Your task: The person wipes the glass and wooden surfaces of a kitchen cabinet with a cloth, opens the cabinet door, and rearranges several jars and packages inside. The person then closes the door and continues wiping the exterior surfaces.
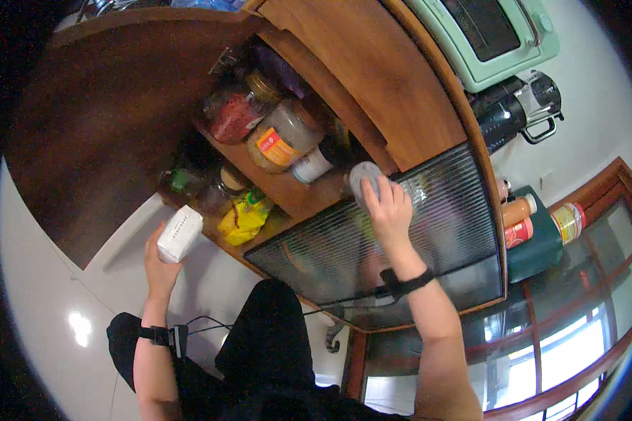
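Note:
My left hand [160, 260] holds a small white box [180, 234] with printed writing, out in front of the wooden cabinet [368, 68]. My right hand [389, 208] is closed on a grey cloth-like pad [365, 179], by the top of the ribbed glass door [437, 221]. Whether the pad touches the glass I cannot tell. Inside the cabinet stand a jar with red contents [237, 118], a large clear jar with an orange label [279, 144] and a white container with a dark lid [313, 164]. On the level below lies a yellow packet [245, 217] beside a glass jar [216, 194].
A mint-green toaster oven [484, 42] and a black appliance with a metal handle [516, 113] stand atop the cabinet. Farther right, a dark green box [537, 247] is near several jars. Thin cables hang between my wrists. A striped, tail-like shape [333, 337] shows near the floor [79, 294].

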A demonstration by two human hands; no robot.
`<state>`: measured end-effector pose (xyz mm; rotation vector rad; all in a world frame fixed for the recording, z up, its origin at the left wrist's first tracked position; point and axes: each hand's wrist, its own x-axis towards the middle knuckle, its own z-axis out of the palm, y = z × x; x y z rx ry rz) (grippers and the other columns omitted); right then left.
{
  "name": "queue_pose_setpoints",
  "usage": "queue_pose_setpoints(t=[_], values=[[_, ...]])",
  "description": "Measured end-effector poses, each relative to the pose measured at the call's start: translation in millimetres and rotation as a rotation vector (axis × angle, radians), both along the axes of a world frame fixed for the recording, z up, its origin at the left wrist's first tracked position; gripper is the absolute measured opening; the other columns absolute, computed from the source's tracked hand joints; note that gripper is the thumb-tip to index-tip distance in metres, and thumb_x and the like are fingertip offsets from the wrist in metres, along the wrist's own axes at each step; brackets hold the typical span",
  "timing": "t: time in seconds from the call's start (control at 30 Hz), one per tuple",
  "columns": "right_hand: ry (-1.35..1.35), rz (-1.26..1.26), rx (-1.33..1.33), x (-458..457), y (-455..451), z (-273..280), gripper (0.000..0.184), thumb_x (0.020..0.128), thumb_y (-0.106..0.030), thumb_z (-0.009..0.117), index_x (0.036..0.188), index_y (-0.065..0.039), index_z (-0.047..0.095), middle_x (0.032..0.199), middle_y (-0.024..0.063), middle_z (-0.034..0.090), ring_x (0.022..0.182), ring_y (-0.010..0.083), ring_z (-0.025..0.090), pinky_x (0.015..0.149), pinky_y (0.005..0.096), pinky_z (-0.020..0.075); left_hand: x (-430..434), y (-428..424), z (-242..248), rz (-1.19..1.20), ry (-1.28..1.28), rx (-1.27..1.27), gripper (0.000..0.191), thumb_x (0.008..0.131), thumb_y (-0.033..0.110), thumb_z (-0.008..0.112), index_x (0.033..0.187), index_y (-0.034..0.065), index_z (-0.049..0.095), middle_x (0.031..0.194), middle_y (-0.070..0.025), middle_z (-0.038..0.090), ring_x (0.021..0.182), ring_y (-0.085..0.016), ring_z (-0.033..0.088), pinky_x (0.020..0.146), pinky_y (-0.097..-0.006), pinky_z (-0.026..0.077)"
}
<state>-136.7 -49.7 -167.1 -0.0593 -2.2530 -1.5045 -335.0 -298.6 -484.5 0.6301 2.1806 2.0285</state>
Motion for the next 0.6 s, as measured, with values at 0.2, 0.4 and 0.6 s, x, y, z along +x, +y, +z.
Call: queue_pose_setpoints(t=[0.2,0.4,0.6], values=[[0.111,0.082,-0.001,-50,-8,32,0.04,0.074,-0.016,0.051,0.114,-0.019,0.053,0.099,0.0047,0.053,0.075,0.0201,0.05,0.059,0.0324,0.0379,-2,-5,-4,0.088,0.169,0.019,0.073,0.055,0.012,0.079,0.121,0.0074,0.047,0.116,-0.0124,0.053,0.107,-0.03,0.05,0.091,-0.0384,0.04],[0.067,0.317,0.031,-149,-10,36,0.027,0.066,-0.013,0.055,0.093,-0.019,0.057,0.105,0.0045,0.052,0.079,0.0212,0.05,0.063,0.0333,0.0396,1,-1,-6,0.086,0.15,-0.017,0.074,0.055,0.009,0.078,0.122,0.0077,0.046,0.116,-0.0123,0.053,0.108,-0.029,0.05,0.091,-0.038,0.04],[0.095,0.517,0.135,-287,-34,37,0.008,0.068,-0.018,0.056,0.075,-0.014,0.061,0.103,0.0003,0.049,0.083,0.0205,0.048,0.061,0.0331,0.0385,-2,-6,-6,0.051,0.126,-0.001,0.072,0.057,0.007,0.077,0.122,0.008,0.046,0.118,-0.0122,0.052,0.109,-0.027,0.05,0.091,-0.0372,0.041]])
